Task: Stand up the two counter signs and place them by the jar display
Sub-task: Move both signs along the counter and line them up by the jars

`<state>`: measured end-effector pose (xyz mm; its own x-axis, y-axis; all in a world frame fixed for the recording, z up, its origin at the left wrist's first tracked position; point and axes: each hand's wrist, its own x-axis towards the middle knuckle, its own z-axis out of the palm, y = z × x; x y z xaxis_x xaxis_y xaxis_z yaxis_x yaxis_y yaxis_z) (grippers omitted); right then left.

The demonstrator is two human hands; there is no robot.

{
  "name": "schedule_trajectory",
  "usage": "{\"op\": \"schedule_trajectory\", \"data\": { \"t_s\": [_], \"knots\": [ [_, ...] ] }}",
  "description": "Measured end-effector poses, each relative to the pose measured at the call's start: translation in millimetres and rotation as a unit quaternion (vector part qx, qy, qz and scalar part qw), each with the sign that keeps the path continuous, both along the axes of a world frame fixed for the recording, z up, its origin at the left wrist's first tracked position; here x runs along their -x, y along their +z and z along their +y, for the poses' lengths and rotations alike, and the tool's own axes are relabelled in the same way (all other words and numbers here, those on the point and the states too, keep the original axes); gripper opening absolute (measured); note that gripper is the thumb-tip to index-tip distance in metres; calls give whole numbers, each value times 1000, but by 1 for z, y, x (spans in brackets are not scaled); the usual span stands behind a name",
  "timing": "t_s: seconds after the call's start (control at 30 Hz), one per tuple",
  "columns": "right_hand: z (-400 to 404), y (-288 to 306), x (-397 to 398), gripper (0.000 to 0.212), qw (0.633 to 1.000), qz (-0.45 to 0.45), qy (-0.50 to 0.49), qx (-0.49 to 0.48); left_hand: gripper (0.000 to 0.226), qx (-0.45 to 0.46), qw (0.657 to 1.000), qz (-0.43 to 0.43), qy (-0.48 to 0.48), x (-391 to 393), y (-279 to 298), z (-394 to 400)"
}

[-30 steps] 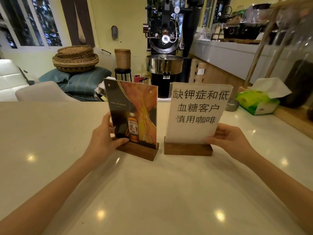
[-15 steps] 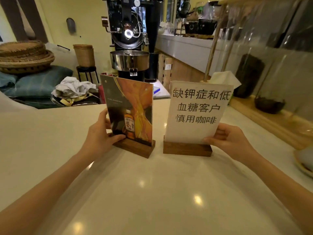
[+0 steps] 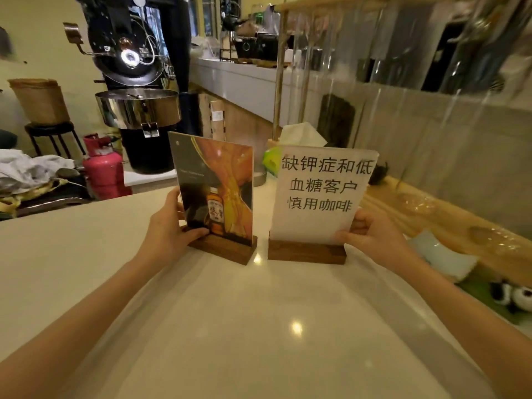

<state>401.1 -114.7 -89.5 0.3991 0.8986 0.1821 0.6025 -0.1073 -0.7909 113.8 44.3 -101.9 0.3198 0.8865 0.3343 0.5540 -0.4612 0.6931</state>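
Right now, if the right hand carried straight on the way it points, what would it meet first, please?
The right hand already grips the white text sign; pushing on up and left, that sign would probably meet the green tissue box behind it, though depth is unclear.

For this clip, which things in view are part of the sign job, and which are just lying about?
Job:
- bottle-poster sign, held by left hand
- white text sign, held by right hand
- glass jars

Lying about:
- tissue box
- pink gas cylinder
- coffee roaster
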Motion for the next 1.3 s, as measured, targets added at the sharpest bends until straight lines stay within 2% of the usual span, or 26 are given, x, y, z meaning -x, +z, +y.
{"op": "schedule_trajectory", "data": {
  "t_s": [0.2, 0.47, 0.73, 1.0, 1.3],
  "knots": [
    [-7, 7, -26, 43, 996, 38, -74, 9, 85, 4, 999, -2, -40, -54, 0, 18],
    [-7, 12, -66, 39, 986, 36, -160, 35, 80, 14, 993, -31, -111, -119, 1, 37],
    [-8, 7, -79, 34, 979, 39, -198, 10, 82, 7, 986, -19, -167, -170, 9, 49],
    [-11, -2, -80, 40, 971, 32, -237, -13, 88, 19, 986, 10, -168, -203, 6, 58],
    [-15, -7, -87, 34, 959, 40, -279, -10, 91, 0, 982, 3, -188, -234, 2, 63]
  ]
}}
